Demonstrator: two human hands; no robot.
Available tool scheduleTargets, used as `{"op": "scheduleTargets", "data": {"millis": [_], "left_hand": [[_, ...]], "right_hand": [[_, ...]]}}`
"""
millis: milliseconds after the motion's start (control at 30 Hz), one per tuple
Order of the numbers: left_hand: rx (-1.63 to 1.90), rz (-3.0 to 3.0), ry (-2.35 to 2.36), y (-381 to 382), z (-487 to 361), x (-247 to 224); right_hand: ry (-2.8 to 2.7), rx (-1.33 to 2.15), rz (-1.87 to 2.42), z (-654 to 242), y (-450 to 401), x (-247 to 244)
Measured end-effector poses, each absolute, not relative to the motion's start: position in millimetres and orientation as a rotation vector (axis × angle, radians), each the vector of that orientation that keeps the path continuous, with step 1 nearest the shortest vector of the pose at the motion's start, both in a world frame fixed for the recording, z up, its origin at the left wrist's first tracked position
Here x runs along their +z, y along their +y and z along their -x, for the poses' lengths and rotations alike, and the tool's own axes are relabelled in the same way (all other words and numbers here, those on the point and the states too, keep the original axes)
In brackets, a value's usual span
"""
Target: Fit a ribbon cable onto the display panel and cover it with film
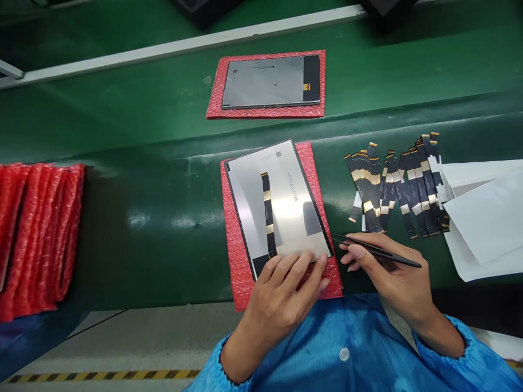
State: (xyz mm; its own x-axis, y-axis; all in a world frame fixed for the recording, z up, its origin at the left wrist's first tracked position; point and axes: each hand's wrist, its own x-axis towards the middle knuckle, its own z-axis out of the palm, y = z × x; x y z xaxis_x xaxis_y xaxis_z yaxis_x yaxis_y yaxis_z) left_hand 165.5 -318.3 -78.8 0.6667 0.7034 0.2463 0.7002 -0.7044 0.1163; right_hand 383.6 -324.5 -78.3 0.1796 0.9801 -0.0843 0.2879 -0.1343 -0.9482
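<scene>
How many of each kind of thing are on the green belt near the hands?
Silver flat display panels: 2, near one, far one
Red bubble-wrap mats under the panels: 2, near, far
Black tweezers: 1, in the right hand
Black-and-gold flex cable lying on the near panel: 1
Total: 6
The loose cable pile overlaps too much to count.

Bare green belt [155, 218] lies open at centre left, between the stacked red bubble-wrap sheets [36, 234] at the left edge and the near display panel [281, 201]. At right, fanned flex cables [400, 185] and white paper [486, 218] crowd the surface. Another panel [272, 81] occupies upper centre.
</scene>
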Motion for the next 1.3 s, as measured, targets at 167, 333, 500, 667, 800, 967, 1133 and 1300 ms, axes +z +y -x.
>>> {"op": "scheduleTargets", "data": {"millis": [167, 333, 500, 667, 800, 967, 1133, 1300], "left_hand": [[0.379, -2.837, 1.242, -314, -170, -79], [0.333, -2.845, 1.300, -307, -176, -76], [0.361, -2.878, 1.376, -302, -179, -75], [0.268, -2.927, 1.368, -303, -177, -75], [0.249, -2.944, 1.406, -304, -168, -79], [0.242, -2.998, 1.398, -304, -163, -81], [0.215, -3.080, 1.441, -305, -151, -79], [0.253, -3.022, 1.596, -313, -124, -86]], "right_hand": [[-1.265, 1.016, 1.518, -385, -327, -76], [-1.353, 0.936, 1.474, -390, -330, -75], [-1.501, 0.904, 1.460, -393, -332, -80], [-1.805, 0.712, 1.346, -392, -329, -87], [-2.081, 0.631, 1.153, -392, -326, -93], [-2.209, 0.524, 1.112, -392, -326, -97], [-2.247, 0.396, 1.113, -390, -326, -99], [-2.203, 0.379, 1.154, -389, -326, -102]]}}
